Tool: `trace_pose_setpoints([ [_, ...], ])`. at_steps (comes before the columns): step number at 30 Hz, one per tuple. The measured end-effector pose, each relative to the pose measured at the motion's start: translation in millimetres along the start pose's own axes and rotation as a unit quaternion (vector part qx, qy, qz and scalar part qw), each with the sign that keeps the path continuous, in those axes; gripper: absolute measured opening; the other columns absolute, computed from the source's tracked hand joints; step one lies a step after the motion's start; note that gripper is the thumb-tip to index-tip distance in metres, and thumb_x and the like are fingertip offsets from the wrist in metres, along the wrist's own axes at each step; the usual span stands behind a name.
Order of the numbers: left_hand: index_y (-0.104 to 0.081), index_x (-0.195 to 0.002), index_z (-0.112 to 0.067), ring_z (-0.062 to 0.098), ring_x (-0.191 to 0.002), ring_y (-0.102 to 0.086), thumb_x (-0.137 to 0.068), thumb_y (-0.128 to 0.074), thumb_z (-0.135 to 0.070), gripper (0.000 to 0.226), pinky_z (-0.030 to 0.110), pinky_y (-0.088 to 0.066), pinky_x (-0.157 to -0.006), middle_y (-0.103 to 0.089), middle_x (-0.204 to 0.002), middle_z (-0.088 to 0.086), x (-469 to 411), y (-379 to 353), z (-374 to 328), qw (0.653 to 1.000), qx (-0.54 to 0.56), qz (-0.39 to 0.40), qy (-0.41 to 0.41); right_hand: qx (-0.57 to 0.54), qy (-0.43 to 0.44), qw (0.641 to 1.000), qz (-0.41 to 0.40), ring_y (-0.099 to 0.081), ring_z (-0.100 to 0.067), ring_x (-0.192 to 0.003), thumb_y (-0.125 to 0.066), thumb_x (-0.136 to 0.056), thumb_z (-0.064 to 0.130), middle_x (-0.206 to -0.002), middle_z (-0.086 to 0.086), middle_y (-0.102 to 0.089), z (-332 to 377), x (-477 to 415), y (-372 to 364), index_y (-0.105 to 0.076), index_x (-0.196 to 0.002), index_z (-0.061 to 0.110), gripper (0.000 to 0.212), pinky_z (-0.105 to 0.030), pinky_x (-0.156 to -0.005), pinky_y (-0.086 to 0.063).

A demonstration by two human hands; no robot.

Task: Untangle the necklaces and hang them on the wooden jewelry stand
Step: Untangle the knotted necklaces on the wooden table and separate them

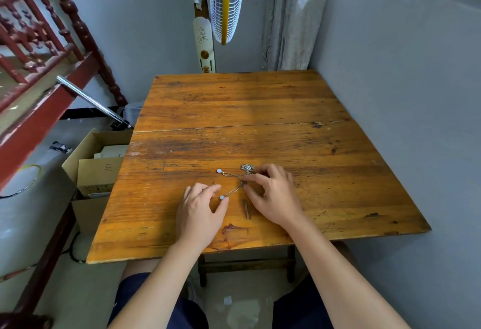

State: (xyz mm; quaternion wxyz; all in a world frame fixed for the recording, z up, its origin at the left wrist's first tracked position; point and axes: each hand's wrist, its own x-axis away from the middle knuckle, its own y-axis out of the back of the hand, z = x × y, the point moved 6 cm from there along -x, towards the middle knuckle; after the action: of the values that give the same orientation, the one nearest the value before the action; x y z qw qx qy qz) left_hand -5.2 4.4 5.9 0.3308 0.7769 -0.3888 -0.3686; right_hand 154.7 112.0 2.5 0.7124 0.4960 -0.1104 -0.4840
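Note:
A tangle of thin necklace chains [235, 181] lies on the wooden table [247, 110] near its front edge. One round pale pendant [219, 171] rests to the left, another round pendant [221, 197] lies by my left thumb, and an ornate silver pendant [247, 168] sits at the far end. My right hand [273, 193] pinches the chains at the knot between thumb and forefinger. My left hand [201, 209] rests on the table, thumb tip touching the lower pendant, fingers spread. No jewelry stand is in view.
A small brown stick-like piece [246, 209] lies between my hands. A standing fan [223, 3] and a curtain [291, 16] are behind the table, a grey wall to the right. Open cardboard boxes [101, 162] stand on the floor at the left.

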Motion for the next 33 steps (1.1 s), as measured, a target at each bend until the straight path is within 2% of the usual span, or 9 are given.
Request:
trace_pose_setpoints([
  [4,-0.079,-0.096,-0.019,0.013,-0.086,-0.049,-0.084,-0.075,-0.029,0.016,0.024,-0.042,-0.065,-0.057,-0.085,-0.007,0.8,0.1,-1.7,1.000,0.007,-0.002,0.006,-0.026,-0.024,0.999,-0.007,-0.050,-0.013,-0.114,-0.064,-0.089,0.041,-0.112,0.008,-0.059,-3.4,0.1,1.3,-0.071,-0.114,0.031,0.029,-0.032,-0.097,-0.032],
  [11,-0.077,-0.089,-0.019,0.011,-0.088,-0.047,-0.084,-0.075,-0.025,0.008,0.024,-0.042,-0.062,-0.061,-0.089,-0.004,19.1,13.8,9.2,0.999,-0.018,-0.021,0.029,-0.052,-0.066,0.996,-0.006,-0.048,-0.011,-0.114,-0.064,-0.088,0.031,-0.114,0.008,-0.058,-7.0,5.1,5.3,-0.070,-0.118,0.026,0.030,-0.025,-0.096,-0.034],
  [16,-0.074,-0.081,-0.019,0.012,-0.087,-0.047,-0.080,-0.076,-0.021,0.003,0.025,-0.039,-0.063,-0.060,-0.088,-0.004,34.2,28.5,18.6,0.998,-0.037,-0.040,0.039,-0.045,-0.065,0.996,-0.051,-0.052,-0.012,-0.109,-0.069,-0.089,0.024,-0.110,0.004,-0.061,-6.9,32.2,14.9,-0.071,-0.114,0.021,0.025,-0.026,-0.090,-0.045],
  [19,-0.067,-0.074,-0.018,0.015,-0.087,-0.046,-0.076,-0.075,-0.019,0.008,0.027,-0.039,-0.064,-0.058,-0.086,-0.004,38.8,29.6,21.3,0.997,-0.047,-0.035,0.046,-0.028,-0.084,0.994,-0.069,-0.052,-0.012,-0.108,-0.070,-0.089,0.022,-0.109,0.003,-0.063,-7.8,47.7,19.5,-0.072,-0.111,0.019,0.022,-0.025,-0.089,-0.045],
  [24,-0.057,-0.068,-0.017,0.016,-0.085,-0.043,-0.071,-0.074,-0.018,0.017,0.028,-0.038,-0.063,-0.053,-0.084,-0.003,39.7,25.5,21.0,0.996,-0.065,-0.023,0.053,0.003,-0.106,0.988,-0.110,-0.055,-0.016,-0.108,-0.070,-0.089,0.024,-0.109,0.000,-0.065,-5.3,59.4,23.6,-0.073,-0.109,0.015,0.022,-0.032,-0.092,-0.050],
  [28,-0.056,-0.067,-0.015,0.015,-0.085,-0.042,-0.072,-0.073,-0.018,0.018,0.028,-0.036,-0.065,-0.052,-0.084,-0.002,40.2,25.6,21.8,0.996,-0.067,-0.028,0.059,0.029,-0.154,0.983,-0.098,-0.052,-0.018,-0.117,-0.064,-0.092,0.032,-0.119,-0.003,-0.063,-8.2,59.5,21.3,-0.067,-0.122,0.012,0.037,-0.038,-0.099,-0.049],
  [33,-0.061,-0.074,-0.018,0.019,-0.086,-0.047,-0.079,-0.059,-0.026,0.010,0.034,-0.046,-0.063,-0.056,-0.088,-0.002,38.6,25.5,17.9,0.996,-0.072,-0.024,0.054,0.035,-0.149,0.984,-0.090,-0.051,-0.020,-0.121,-0.062,-0.092,0.033,-0.124,-0.003,-0.062,-7.8,59.8,22.0,-0.065,-0.127,0.013,0.040,-0.037,-0.101,-0.042],
])
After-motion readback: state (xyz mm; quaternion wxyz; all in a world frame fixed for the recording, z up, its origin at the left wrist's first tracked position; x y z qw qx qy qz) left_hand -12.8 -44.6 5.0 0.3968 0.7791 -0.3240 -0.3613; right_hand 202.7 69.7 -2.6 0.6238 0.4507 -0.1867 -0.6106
